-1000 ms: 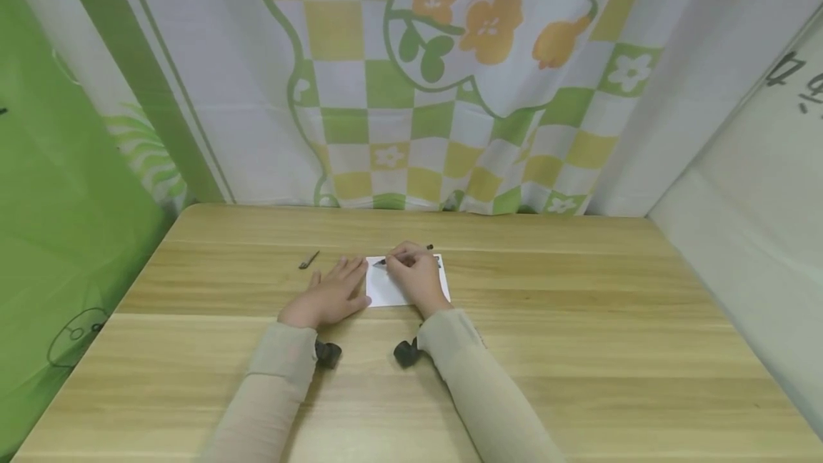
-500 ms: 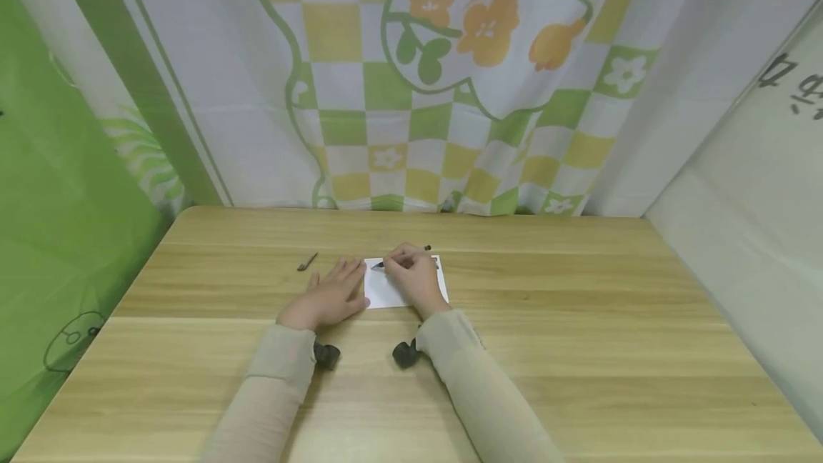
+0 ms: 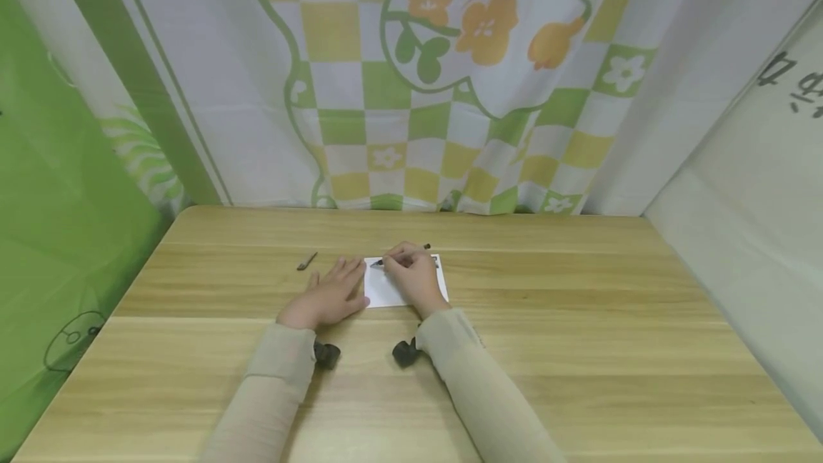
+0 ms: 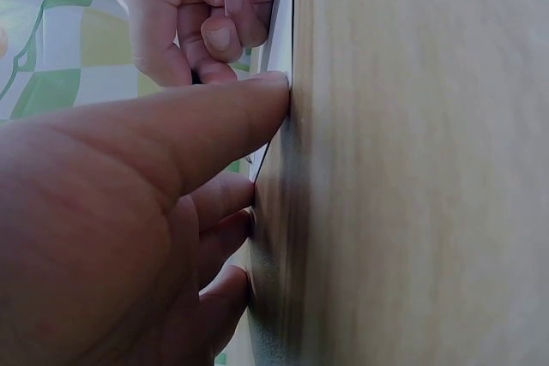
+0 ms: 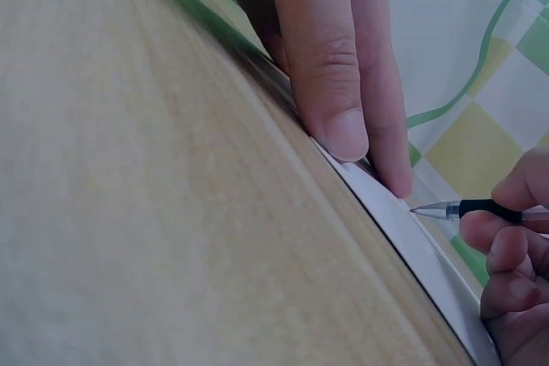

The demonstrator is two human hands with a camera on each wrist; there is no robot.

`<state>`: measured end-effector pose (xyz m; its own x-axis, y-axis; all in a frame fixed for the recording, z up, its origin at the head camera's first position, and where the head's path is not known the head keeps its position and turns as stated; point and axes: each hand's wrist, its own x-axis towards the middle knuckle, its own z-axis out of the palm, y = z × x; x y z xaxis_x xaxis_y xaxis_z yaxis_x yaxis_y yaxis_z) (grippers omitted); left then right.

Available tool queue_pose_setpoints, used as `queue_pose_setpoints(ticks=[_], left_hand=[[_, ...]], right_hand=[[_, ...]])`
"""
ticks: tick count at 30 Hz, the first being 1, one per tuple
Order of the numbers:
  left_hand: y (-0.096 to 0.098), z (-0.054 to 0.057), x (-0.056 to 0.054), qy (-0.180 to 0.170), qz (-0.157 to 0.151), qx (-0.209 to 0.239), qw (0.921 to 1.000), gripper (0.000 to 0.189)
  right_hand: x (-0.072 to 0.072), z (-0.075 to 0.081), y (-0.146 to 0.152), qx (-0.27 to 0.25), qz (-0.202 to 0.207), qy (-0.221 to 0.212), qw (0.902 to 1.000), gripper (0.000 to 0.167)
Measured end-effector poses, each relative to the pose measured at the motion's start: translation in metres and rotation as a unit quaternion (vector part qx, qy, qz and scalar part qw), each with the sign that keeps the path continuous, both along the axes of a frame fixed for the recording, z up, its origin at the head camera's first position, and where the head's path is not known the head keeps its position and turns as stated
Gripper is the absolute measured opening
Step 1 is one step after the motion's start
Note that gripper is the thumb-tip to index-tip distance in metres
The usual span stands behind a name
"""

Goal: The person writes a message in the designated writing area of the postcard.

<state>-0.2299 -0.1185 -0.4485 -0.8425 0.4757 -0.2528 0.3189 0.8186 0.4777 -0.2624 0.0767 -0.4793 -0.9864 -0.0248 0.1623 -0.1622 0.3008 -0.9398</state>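
A small white sheet of paper [image 3: 386, 293] lies on the wooden table. My right hand [image 3: 414, 279] pinches a pen [image 5: 489, 208] with a black grip and a clear tip section; its point meets the paper near the upper left corner. The left hand [image 3: 326, 297] rests beside the paper, its fingers spread and fairly straight, thumb and fingertips on the left edge. In the left wrist view the thumb [image 4: 232, 113] presses the paper's edge. Dark marks show at the paper's upper right, too small to read and partly hidden by my right hand.
A small dark pen cap [image 3: 307, 261] lies on the table [image 3: 579, 320], left of the paper. Black wrist devices [image 3: 327, 356] sit under both cuffs. A patterned curtain [image 3: 398, 120] hangs behind the table, with a green cloth at left and a white wall at right.
The pen tip shifts very slightly at the paper's upper left while the right hand stays nearly in place. My left hand keeps its position. The head view moves a little.
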Motion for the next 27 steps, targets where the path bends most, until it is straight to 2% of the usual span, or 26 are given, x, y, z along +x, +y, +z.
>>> queue_pose_setpoints(ticks=[15,27], left_hand=[[-0.002,-0.013,-0.007,0.005,0.002,-0.001,1.0000,0.077],[-0.001,-0.009,-0.004,0.000,0.003,-0.002,1.0000,0.077]], right_hand=[[-0.001,0.000,0.001,0.017,-0.005,0.004,0.9998,0.009],[0.001,0.002,0.001,0.005,0.006,-0.014,0.9999,0.009]])
